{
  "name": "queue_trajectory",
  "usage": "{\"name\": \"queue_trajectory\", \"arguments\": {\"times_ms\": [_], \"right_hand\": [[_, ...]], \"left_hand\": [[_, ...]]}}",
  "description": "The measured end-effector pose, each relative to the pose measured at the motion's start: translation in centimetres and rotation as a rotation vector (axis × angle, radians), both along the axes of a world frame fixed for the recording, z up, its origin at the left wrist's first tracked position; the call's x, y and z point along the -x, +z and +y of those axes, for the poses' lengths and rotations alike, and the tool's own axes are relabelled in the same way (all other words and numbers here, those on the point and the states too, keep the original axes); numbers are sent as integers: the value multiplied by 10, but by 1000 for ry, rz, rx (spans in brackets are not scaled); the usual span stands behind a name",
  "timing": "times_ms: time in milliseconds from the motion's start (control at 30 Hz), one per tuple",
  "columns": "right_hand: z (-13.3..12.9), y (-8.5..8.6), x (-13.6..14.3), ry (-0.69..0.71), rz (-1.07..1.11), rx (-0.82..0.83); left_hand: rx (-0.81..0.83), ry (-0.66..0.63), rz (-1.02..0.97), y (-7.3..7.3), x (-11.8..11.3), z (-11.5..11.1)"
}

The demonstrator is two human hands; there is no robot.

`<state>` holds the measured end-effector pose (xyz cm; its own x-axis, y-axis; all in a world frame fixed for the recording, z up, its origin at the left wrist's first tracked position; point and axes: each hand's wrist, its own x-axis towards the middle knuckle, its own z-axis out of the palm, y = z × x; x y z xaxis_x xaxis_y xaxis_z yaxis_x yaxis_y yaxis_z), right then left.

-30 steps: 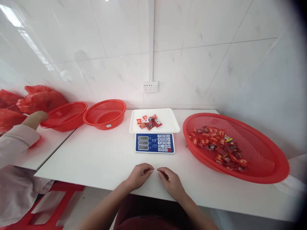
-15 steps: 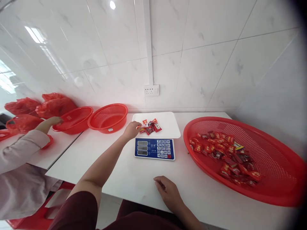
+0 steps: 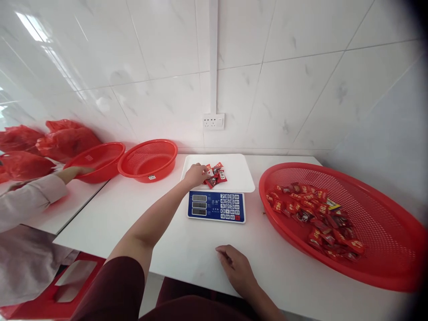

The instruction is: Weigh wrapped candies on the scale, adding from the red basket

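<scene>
On the white scale tray lies a small pile of red packets. My left hand is at the pile's left side, its fingers closed on a packet there. Below the tray is the scale's blue panel with keys and displays. My right hand rests on the white table in front of the scale, fingers curled, with nothing seen in it. To the right, a large red basket holds many similar red packets.
Left of the scale stands a red basket. Beside it, another person's hand reaches into a second red basket. Red plastic bags lie at the far left. A wall socket is behind the scale.
My left hand has moved a little to the right, further over the packets. The other person's hand now reaches into the basket. My right hand has stayed in place.
</scene>
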<state>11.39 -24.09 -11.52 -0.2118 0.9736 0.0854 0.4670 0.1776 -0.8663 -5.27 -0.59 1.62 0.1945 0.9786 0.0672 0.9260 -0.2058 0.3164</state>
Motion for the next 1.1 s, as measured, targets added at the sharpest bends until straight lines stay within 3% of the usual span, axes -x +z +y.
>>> {"name": "queue_trajectory", "arguments": {"times_ms": [267, 600, 733, 900, 1100], "right_hand": [[2, -1, 1, -14, -22, -35], [2, -2, 1, -6, -39, -37], [1, -1, 1, -10, -39, -42], [0, 3, 1, -17, -53, -52], [1, 5, 1, -16, -55, -44]], "left_hand": [[-42, 49, -82, 5, 29, -2], [-32, -164, 0, 7, 42, -29], [-31, -265, 68, 2, 40, -22], [-20, -195, 67, -7, 43, -3], [-21, -172, 21, -2, 43, -2]]}}
